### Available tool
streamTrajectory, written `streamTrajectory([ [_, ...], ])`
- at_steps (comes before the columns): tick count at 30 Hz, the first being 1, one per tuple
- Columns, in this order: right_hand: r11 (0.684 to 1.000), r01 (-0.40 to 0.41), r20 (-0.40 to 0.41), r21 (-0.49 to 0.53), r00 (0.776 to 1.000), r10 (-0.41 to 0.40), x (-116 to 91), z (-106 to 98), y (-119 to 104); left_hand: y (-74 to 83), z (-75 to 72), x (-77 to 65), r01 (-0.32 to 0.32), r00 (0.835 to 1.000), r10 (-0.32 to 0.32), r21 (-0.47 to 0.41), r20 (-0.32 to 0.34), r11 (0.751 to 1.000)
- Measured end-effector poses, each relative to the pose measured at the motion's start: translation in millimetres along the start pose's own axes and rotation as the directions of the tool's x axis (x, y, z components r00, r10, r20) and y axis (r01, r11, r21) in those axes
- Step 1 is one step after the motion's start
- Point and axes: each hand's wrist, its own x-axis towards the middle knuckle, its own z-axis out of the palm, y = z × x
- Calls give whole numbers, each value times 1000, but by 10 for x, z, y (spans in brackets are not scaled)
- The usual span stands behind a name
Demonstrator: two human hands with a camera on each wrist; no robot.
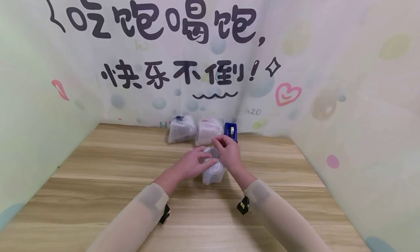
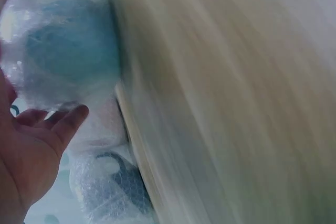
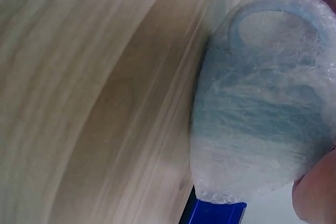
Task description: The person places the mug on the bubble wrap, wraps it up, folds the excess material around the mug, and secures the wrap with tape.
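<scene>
A mug in bubble wrap (image 1: 213, 173) stands on the table between both hands. Its blue-green side and looped handle (image 3: 278, 11) show through the plastic in the right wrist view. My left hand (image 1: 191, 163) holds the upper left of the bundle, thumb on the near side and fingers farther back. The left wrist view shows its fingers (image 2: 71, 121) against the wrapped mug (image 2: 68, 45). At the upper right, my right hand (image 1: 229, 152) has thumb and forefinger close together at the wrap, which they appear to pinch. The exact contact there is partly hidden.
Two more bubble-wrapped bundles stand by the back wall, one with a dark patch (image 1: 182, 130) and one pinkish (image 1: 209, 131). A blue box (image 1: 230, 131) with something metallic sits right of them. The wooden table (image 1: 115, 161) meets printed sheets behind and at both sides.
</scene>
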Motion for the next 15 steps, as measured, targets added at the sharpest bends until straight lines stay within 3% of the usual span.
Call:
streamTrajectory([
  [4, 999, 19, 7, 30, 1000, -19, 27, -33, 25, 26, 8, 37, -16, 1000, 16, 31, -4, 999],
  [8, 997, 18, 30, 75, 999, -21, 57, -65, 36, 25, 3, 52, 12, 1000, -12, 42, 20, 999],
  [15, 990, -95, 95, 102, 992, 85, 116, -81, 44, 35, -24, 80, 4, 1000, -5, 57, 14, 998],
])
